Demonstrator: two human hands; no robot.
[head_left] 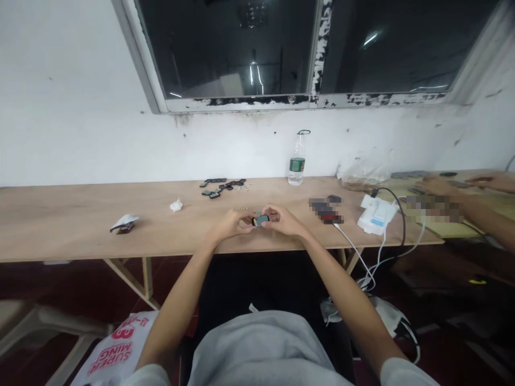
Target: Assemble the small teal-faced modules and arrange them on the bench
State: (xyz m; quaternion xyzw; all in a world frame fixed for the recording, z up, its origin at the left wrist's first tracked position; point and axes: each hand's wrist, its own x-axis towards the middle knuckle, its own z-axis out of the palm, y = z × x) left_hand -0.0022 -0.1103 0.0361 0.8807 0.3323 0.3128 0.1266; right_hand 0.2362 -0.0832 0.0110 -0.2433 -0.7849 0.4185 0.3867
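Observation:
My left hand and my right hand meet above the plywood table, both pinching a small dark rectangular module with a yellow edge. The fingers hide much of it, and I cannot tell what kind of part it is. Beyond my hands, a scattered group of small dark pieces lies on the wood with a few tiny pale bits nearer to me. A crumpled white tissue sits to the left.
A torn wrapper lies near the table's front edge. A water bottle stands by the white wall. To the right are pixelated items, a white charger with cables, and a co-worker's hands at a neighbouring bench.

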